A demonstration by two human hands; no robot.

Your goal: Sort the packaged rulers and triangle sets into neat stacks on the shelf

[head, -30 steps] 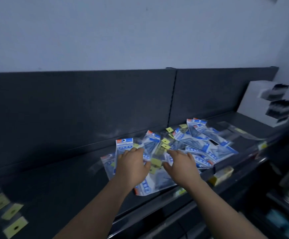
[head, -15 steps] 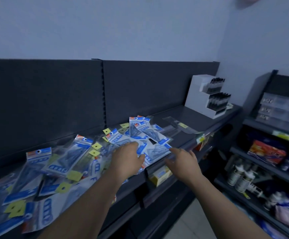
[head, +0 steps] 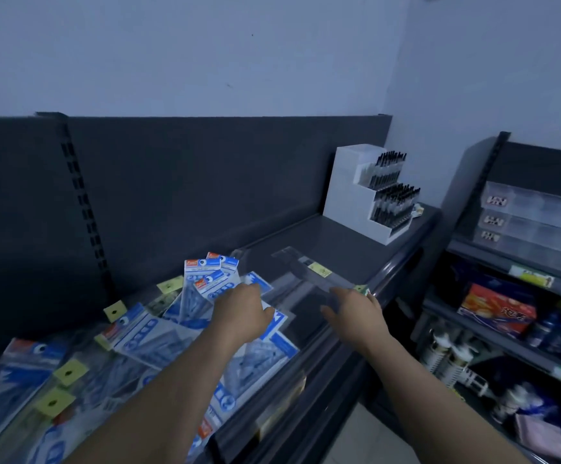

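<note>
A loose heap of blue-and-white packaged triangle sets (head: 158,333) with yellow hang tabs covers the left part of the dark shelf (head: 389,262). My left hand (head: 242,313) lies palm down on the right end of that heap, fingers spread over a packet. Further right, clear packaged rulers (head: 309,269) with a yellow tab lie flat on the shelf. My right hand (head: 356,309) hovers open over their near end, by the shelf's front edge; I cannot tell if it touches them.
A white tiered pen display (head: 369,195) stands at the shelf's far right end. A second shelving unit (head: 507,296) on the right holds boxes, bottles and a red package. A dark back panel (head: 188,195) rises behind the shelf.
The view has swung right along the shelf. Both hands have moved right, from the middle of the heap to its right end and the clear rulers.
</note>
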